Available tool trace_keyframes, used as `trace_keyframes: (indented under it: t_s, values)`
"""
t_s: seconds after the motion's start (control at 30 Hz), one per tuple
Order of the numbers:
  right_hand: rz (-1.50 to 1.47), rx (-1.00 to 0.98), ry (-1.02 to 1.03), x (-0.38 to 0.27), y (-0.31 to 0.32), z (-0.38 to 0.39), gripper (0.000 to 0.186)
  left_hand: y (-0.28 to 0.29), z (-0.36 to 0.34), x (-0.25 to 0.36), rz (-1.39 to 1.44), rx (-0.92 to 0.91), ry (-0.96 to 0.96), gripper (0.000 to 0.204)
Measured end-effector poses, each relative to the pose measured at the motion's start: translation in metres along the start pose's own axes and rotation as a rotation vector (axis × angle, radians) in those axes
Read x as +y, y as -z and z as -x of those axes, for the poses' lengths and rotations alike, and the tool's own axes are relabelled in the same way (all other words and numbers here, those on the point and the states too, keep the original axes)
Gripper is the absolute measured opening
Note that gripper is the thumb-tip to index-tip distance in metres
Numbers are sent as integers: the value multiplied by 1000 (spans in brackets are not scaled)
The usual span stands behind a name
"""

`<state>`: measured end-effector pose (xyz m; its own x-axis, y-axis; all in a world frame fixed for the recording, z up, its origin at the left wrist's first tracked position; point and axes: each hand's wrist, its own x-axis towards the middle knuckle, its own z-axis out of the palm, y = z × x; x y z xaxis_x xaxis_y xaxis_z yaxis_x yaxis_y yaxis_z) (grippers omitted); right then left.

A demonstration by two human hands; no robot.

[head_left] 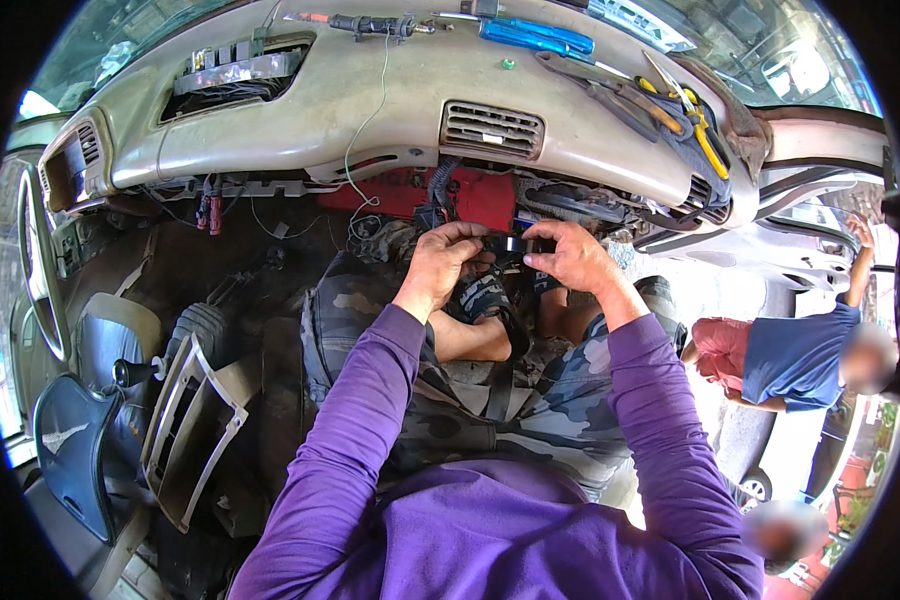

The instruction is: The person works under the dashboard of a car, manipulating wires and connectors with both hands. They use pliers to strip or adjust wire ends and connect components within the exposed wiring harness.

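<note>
In front of the dashboard my two hands meet over my lap. My right hand (576, 262) pinches a small black roll, apparently electrical tape (511, 244), with a shiny patch on its side. The fingers of my left hand (442, 266) are closed at the left of the roll, on what looks like its dark strip; the fingertips partly hide it. Just above my left hand, a dark ribbed wire harness (442, 187) hangs from beneath the dashboard. Behind it lies a red panel (382, 194) with pale lettering.
On the beige dashboard (370, 120) lie a soldering iron (365, 25), blue-handled tools (538, 38) and yellow-handled pliers (708, 135). A thin pale wire (353, 160) trails down its front. A loose trim frame (192, 430) stands at left. Two people are outside at right, one in a dark blue shirt (795, 350).
</note>
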<state>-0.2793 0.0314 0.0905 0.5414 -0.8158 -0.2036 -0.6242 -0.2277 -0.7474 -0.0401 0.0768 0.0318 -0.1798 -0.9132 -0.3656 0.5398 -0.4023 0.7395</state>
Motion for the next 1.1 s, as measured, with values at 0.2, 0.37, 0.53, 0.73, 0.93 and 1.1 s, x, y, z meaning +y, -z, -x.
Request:
trace_keyframes:
  t_s: [0.2, 0.37, 0.53, 0.73, 0.93, 1.1]
  values:
    - [-41, -34, 2, 1, -7, -3, 37, 5, -4, -6, -157, -40, 14, 22]
    - [-40, -60, -12, 0, -6, -3, 37, 8, -4, -6, 15, -52, 63, 23]
    - [83, -11, 124, 5, -12, -6, 35, -2, -2, -3, -204, 33, 58, 21]
    - [302, 186, 171, -18, -38, -2, 29, -1, -2, -8, -214, 56, 55, 21]
    - [191, 261, 148, 9, -21, -13, 33, 15, -8, 2, -141, 95, -12, 17]
    - [-216, 602, -289, 36, 5, -12, 48, 24, -3, 21, 50, 108, -63, 13]
